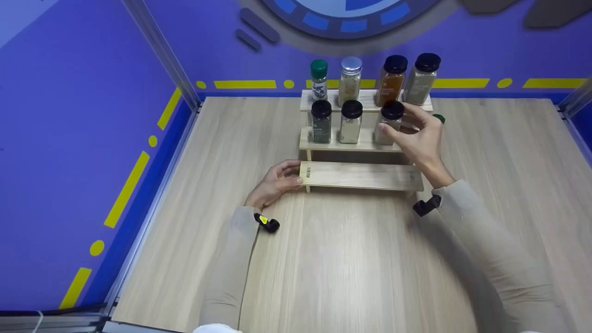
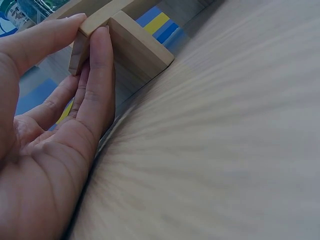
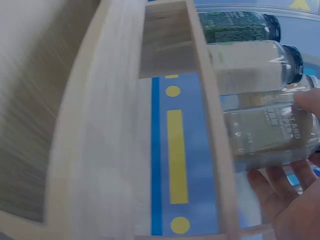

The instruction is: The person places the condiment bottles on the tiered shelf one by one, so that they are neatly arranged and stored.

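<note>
My right hand (image 1: 418, 138) grips a black-lidded spice jar (image 1: 392, 120), thumb on one side and fingers on the other. In the right wrist view this jar (image 3: 270, 132) lies sideways in the picture, its base right at the middle shelf (image 1: 351, 146) of a wooden tiered rack. Down at the front, my left hand (image 1: 275, 184) pinches the left end of the lowest shelf (image 1: 360, 175). The left wrist view shows the thumb and fingers on either side of that wooden end (image 2: 97, 22). Two more black-lidded jars, one dark (image 1: 321, 125) and one pale (image 1: 351, 125), stand left of the gripped jar.
On the top shelf (image 1: 365, 106) stand a green-capped bottle (image 1: 319, 78), a silver-lidded jar (image 1: 350, 83), an orange-brown jar (image 1: 391, 83) and a grey-green jar (image 1: 422, 81). A green cap (image 1: 439, 119) shows behind my right hand. Blue panels (image 1: 92, 115) border the wooden table (image 1: 351, 259).
</note>
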`<act>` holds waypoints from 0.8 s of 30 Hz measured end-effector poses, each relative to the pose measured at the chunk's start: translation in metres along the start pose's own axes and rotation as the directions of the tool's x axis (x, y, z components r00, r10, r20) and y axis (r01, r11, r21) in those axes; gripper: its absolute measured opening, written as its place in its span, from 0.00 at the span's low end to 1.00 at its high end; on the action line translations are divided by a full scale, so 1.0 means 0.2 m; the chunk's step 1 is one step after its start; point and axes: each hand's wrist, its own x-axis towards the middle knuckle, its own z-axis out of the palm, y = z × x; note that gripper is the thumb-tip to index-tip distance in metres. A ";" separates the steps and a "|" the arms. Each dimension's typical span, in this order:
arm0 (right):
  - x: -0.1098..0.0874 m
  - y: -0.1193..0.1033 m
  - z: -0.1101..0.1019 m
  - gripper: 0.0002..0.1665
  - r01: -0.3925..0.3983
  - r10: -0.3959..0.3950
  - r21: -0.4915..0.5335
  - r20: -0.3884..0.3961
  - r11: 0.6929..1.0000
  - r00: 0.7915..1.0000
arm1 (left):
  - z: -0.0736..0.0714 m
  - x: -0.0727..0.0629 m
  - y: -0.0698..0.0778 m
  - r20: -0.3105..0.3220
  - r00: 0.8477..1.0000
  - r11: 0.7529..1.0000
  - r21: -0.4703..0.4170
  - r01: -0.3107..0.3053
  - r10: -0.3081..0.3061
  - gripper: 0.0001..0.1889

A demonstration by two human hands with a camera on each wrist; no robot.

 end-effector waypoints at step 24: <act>0.05 -0.03 -0.20 0.27 0.181 -0.175 0.115 -0.065 0.977 0.982 | 0.00 0.00 0.01 0.001 1.000 1.000 -0.024 0.006 -0.006 0.35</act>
